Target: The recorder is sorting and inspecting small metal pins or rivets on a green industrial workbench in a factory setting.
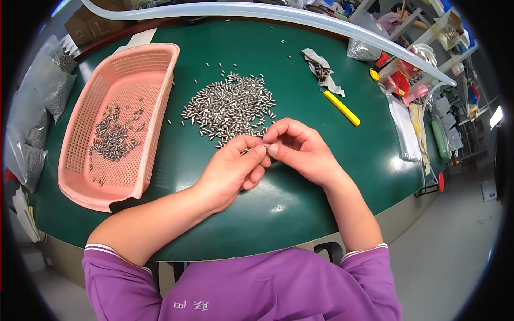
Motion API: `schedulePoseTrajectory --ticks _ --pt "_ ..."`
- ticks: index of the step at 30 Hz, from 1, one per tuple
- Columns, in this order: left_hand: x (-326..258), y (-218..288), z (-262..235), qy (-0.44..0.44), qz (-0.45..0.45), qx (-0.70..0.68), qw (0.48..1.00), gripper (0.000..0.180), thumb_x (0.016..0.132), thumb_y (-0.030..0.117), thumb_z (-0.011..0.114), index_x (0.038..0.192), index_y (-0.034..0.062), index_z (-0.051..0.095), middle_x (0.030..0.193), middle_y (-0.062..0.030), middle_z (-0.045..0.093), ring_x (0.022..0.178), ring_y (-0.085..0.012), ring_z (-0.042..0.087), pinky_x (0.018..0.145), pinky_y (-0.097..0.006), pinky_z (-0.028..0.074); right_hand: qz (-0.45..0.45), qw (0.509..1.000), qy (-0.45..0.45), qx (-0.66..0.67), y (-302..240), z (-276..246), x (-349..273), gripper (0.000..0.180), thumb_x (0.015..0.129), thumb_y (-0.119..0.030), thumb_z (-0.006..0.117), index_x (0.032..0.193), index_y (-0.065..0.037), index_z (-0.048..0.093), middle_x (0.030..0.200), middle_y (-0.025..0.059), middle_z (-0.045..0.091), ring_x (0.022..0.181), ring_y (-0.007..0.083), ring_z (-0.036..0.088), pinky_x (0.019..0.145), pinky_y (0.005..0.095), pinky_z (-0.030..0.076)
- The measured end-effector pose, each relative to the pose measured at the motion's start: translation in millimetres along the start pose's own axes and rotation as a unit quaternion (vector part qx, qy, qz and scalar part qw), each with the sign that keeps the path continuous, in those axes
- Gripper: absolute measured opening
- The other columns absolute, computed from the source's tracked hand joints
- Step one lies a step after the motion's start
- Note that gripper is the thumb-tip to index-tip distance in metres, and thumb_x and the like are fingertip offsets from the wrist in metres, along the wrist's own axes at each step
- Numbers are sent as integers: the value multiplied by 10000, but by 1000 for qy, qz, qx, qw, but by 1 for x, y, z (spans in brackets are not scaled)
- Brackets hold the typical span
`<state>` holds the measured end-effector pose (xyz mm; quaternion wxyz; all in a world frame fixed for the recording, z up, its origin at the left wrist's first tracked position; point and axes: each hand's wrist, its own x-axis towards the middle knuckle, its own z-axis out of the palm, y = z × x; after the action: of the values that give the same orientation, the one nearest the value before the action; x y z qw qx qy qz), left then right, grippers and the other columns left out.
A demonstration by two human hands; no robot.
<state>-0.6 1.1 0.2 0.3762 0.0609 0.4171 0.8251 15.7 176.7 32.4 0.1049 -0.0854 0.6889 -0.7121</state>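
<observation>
My left hand (231, 167) and my right hand (301, 151) meet over the table, just at the near edge of a pile of small shiny metal pins (230, 107). Between the curled fingers of the left, a bit of metal pin (245, 151) shows. The thumb and fingers of the right pinch together against the left fingertips; whatever is between them is mostly hidden. A pink plastic basket (155, 125) stands to the left, with a smaller heap of similar metal pins (113, 142) on its mesh bottom.
Right of the pile lie a yellow utility knife (342, 108) and a crumpled wrapper (334, 88) with dark bits. Plastic bags of metal parts (59, 93) line the left edge. A pale curved bar (267, 9) spans the far side. Shelves with red bins stand at right; a person sits beyond.
</observation>
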Motion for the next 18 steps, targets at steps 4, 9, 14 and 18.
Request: schedulePoseTrajectory --ticks 4,9,14,18 --pt "0 1 -1 -12 5 -12 1000 157 957 186 452 1017 45 486 806 -31 523 567 -65 436 450 -194 335 -47 937 121 -324 1 -5 2 110 797 -37 637 899 -41 595 856 37 560 802 135 589 733 252 487" --pt "0 1 -1 -20 -1 -28 999 176 970 194 412 1017 43 487 816 -35 521 578 -78 441 454 -202 333 -80 892 127 -427 14 -13 3 164 732 -79 676 879 -68 603 858 60 565 819 207 583 720 318 493" --pt "-1 3 0 -24 -10 -43 999 181 967 200 403 1014 48 488 830 -46 524 592 -97 448 466 -211 332 -101 866 138 -469 17 -11 4 121 723 -91 673 817 -82 598 805 50 563 809 231 575 692 342 481" --pt "-3 6 5 4 -1 -60 998 150 941 158 406 1016 56 488 830 -54 512 581 -110 417 465 -211 316 -101 868 139 -466 18 -11 5 103 725 -92 664 805 -84 600 790 55 554 807 238 571 686 351 476"
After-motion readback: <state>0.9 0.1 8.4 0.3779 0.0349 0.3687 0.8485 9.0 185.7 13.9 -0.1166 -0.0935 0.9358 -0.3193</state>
